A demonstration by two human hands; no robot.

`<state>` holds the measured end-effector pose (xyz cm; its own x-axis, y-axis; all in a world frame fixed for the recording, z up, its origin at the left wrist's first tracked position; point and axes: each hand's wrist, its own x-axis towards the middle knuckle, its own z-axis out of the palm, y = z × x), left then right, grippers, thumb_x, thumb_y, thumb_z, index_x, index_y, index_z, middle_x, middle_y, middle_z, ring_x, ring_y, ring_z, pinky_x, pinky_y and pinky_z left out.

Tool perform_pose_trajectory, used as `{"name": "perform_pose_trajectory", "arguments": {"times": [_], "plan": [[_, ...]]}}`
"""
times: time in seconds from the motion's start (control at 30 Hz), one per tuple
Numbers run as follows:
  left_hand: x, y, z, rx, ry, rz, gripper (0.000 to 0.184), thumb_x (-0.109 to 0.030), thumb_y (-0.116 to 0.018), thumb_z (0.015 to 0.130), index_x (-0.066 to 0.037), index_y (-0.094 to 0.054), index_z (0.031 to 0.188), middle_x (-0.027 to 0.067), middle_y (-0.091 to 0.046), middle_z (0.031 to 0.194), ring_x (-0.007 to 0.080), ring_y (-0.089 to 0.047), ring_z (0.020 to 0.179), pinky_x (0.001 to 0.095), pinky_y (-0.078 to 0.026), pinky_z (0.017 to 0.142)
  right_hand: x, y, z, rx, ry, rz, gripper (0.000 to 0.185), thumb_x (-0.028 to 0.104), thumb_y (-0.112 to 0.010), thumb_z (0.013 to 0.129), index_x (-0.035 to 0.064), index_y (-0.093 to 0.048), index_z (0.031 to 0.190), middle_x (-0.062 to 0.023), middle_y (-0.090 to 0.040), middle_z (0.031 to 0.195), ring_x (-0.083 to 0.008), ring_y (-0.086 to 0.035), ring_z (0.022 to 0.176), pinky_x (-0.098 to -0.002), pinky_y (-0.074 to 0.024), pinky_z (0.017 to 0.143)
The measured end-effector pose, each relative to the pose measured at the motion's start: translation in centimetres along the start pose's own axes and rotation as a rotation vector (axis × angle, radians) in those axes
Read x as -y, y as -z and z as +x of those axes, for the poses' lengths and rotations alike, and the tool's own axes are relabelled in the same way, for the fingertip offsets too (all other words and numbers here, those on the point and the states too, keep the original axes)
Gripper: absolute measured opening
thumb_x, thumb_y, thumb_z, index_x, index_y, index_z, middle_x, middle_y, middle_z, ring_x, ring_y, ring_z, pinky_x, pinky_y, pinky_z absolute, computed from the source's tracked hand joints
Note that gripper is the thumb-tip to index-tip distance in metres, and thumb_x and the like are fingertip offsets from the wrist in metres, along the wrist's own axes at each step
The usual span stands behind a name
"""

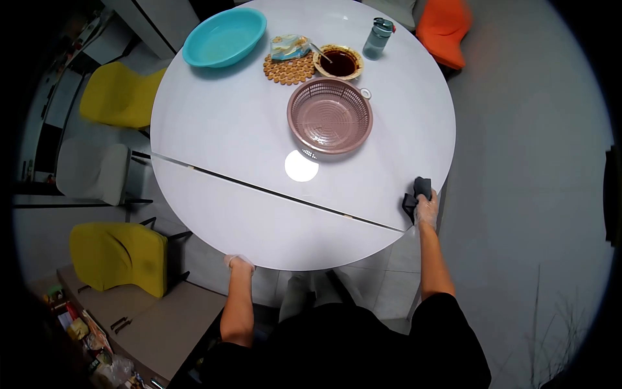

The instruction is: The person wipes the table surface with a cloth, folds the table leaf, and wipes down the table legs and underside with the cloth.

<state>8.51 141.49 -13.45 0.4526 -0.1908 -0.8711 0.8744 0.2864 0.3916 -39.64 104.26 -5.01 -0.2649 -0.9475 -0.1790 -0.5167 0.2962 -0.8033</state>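
Note:
My right hand (426, 212), in a clear plastic glove, is closed on a dark grey cloth (422, 187) at the right edge of the round white table (227, 136). Part of the cloth bunches up beside the fingers, close to where a long gap (278, 192) meets the rim. At the near edge, my left hand (240, 262) wears a similar glove and is curled on the tabletop's rim; its fingers are only partly visible. A pinkish-brown plastic colander (330, 117) sits between the gap and the far side.
At the far side are a turquoise basin (223, 39), a woven trivet (288, 70) bearing a crumpled packet (289, 47), a bowl of dark sauce (340, 63) with a utensil, and a bottle (378, 39). Yellow chairs (120, 256) stand left; an orange chair (443, 29) stands far right.

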Motion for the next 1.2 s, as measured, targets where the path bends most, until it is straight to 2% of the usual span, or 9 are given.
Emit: {"name": "perform_pose_trajectory", "arguments": {"times": [0.13, 0.27, 0.37, 0.5, 0.6, 0.7, 0.8, 1.0, 1.2], "plan": [[0.0, -2.7, -1.2, -0.002, -0.013, -0.021, 0.059, -0.039, -0.032, 0.102, -0.005, -0.054, 0.146, 0.0120, -0.058, 0.147, 0.0354, -0.056, 0.133, 0.0491, -0.049, 0.107, 1.1, 0.9, -1.6, -0.084, -0.049, -0.129, 0.057, 0.015, -0.062, 0.082, 0.0051, -0.060, 0.138, -0.0191, -0.070, 0.114, -0.0287, -0.067, 0.102, -0.0375, -0.0510, 0.094], [0.1, -1.6, 0.2, -0.083, 0.011, 0.009, 0.058, -0.039, -0.034, 0.103, -0.006, -0.055, 0.144, 0.0120, -0.059, 0.146, 0.0355, -0.057, 0.130, 0.0502, -0.050, 0.105, 0.7, 2.1, -1.0, 0.074, -0.038, -0.145, 0.060, 0.018, -0.062, 0.085, 0.0042, -0.056, 0.144, -0.0228, -0.067, 0.128, -0.0332, -0.065, 0.116, -0.0381, -0.0480, 0.103], [0.9, 1.5, 3.7, -0.047, -0.031, 0.042, 0.052, -0.037, -0.038, 0.102, -0.006, -0.059, 0.139, 0.0123, -0.062, 0.140, 0.0345, -0.060, 0.124, 0.0504, -0.052, 0.101, -1.2, 1.9, 0.6, 0.177, 0.165, -0.224, 0.068, 0.029, -0.065, 0.090, 0.0005, -0.049, 0.150, -0.0270, -0.051, 0.151, -0.0375, -0.053, 0.136, -0.0393, -0.0391, 0.115], [-0.7, 1.4, 1.7, -0.221, 0.003, 0.227, 0.046, -0.034, -0.043, 0.101, -0.005, -0.061, 0.130, 0.0113, -0.067, 0.123, 0.0311, -0.065, 0.106, 0.0463, -0.056, 0.089, -0.2, 0.6, -0.4, 0.272, 0.300, -0.694, 0.082, 0.043, -0.065, 0.095, -0.0026, -0.036, 0.157, -0.0302, -0.009, 0.169, -0.0465, -0.015, 0.156, -0.0475, -0.0149, 0.128], [-3.7, 3.9, 1.9, -0.120, -0.134, 0.480, 0.046, -0.035, -0.051, 0.098, -0.005, -0.057, 0.132, 0.0116, -0.065, 0.114, 0.0268, -0.062, 0.099, 0.0395, -0.053, 0.085, -1.8, -0.2, 0.3, 0.216, 0.329, -0.631, 0.078, 0.039, -0.064, 0.097, -0.0037, -0.037, 0.156, -0.0312, -0.013, 0.168, -0.0457, -0.019, 0.155, -0.0473, -0.0178, 0.127], [-7.1, 4.8, -1.1, -0.251, -0.401, 1.077, 0.049, -0.029, -0.060, 0.096, -0.003, -0.051, 0.137, 0.0137, -0.061, 0.117, 0.0258, -0.058, 0.102, 0.0370, -0.049, 0.089, -3.3, -0.3, 1.2, 0.160, 0.387, -0.585, 0.070, 0.032, -0.061, 0.100, -0.0048, -0.039, 0.155, -0.0303, -0.014, 0.168, -0.0457, -0.019, 0.155, -0.0478, -0.0194, 0.127], [-11.0, 7.5, -0.9, -0.183, -0.615, 1.258, 0.054, -0.023, -0.066, 0.092, -0.001, -0.047, 0.138, 0.0162, -0.057, 0.122, 0.0255, -0.055, 0.109, 0.0378, -0.045, 0.096, -2.7, -1.7, 1.1, 0.047, 0.359, -0.665, 0.063, 0.029, -0.057, 0.102, -0.0095, -0.043, 0.150, -0.0287, -0.016, 0.168, -0.0440, -0.025, 0.153, -0.0456, -0.0241, 0.126], [-15.6, 2.4, -1.4, 0.037, -1.003, 1.662, 0.070, -0.027, -0.068, 0.093, 0.000, -0.041, 0.151, 0.0268, -0.047, 0.150, 0.0403, -0.047, 0.138, 0.0462, -0.037, 0.116, -0.5, -8.3, -3.1, -0.260, 0.201, -0.622, 0.061, 0.029, -0.053, 0.104, -0.0148, -0.047, 0.145, -0.0299, -0.024, 0.166, -0.0424, -0.036, 0.149, -0.0433, -0.0317, 0.122], [-22.1, -2.5, 1.4, 0.340, -1.123, 2.042, 0.071, -0.043, -0.062, 0.097, -0.003, -0.044, 0.154, 0.0255, -0.035, 0.163, 0.0420, -0.028, 0.153, 0.0554, -0.023, 0.124, 8.8, -21.7, -16.6, -0.448, 0.122, -0.659, 0.055, 0.024, -0.053, 0.103, -0.0123, -0.049, 0.144, -0.0299, -0.032, 0.162, -0.0418, -0.038, 0.148, -0.0463, -0.0314, 0.123]]}}
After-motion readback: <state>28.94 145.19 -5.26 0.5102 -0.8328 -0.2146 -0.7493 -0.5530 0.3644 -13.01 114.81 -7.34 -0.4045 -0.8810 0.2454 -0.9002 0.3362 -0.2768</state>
